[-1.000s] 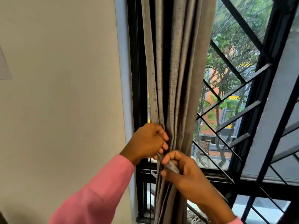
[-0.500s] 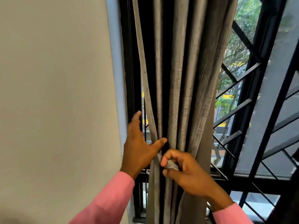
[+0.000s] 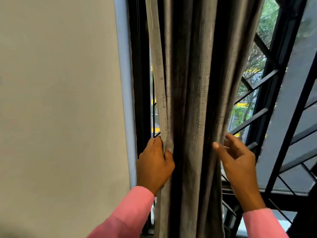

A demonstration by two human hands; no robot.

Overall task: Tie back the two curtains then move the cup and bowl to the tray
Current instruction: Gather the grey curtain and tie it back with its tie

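Fingers [image 3: 155, 143] of the left hand [image 3: 154, 167] curl round the left edge of a grey pleated fabric curtain [image 3: 193, 83]. The thumb presses the front of that outer fold, so the hand grips the cloth. The fingertips are hidden behind the fold, so it seems they hold only the cloth, though that cannot be told for sure. Fingers [image 3: 230, 140] of the right hand [image 3: 240, 164] are spread and nearly straight. They lie loosely against the curtain's right edge with the thumb across the front, and nothing is gripped.

Filling the left part of the view is a plain pale beige wall [image 3: 60, 100], which ends in a light blue-grey vertical edge. Just right of it stands the black window frame [image 3: 139, 83].

The curtain hangs in front of the window, gathered into a narrow column of deep upright folds between the two hands. It runs from the top of the view to the bottom. The left hand is at its left edge and the right hand at its right edge, at about the same height.

To the right, a black metal grille with slanted bars [image 3: 257, 121] covers the window. Green trees [image 3: 269, 14] and a strip of yellow show blurred through it.

Pink long sleeves cover both forearms, the left sleeve [image 3: 130, 213] and the right sleeve [image 3: 262, 224], up to the wrists.
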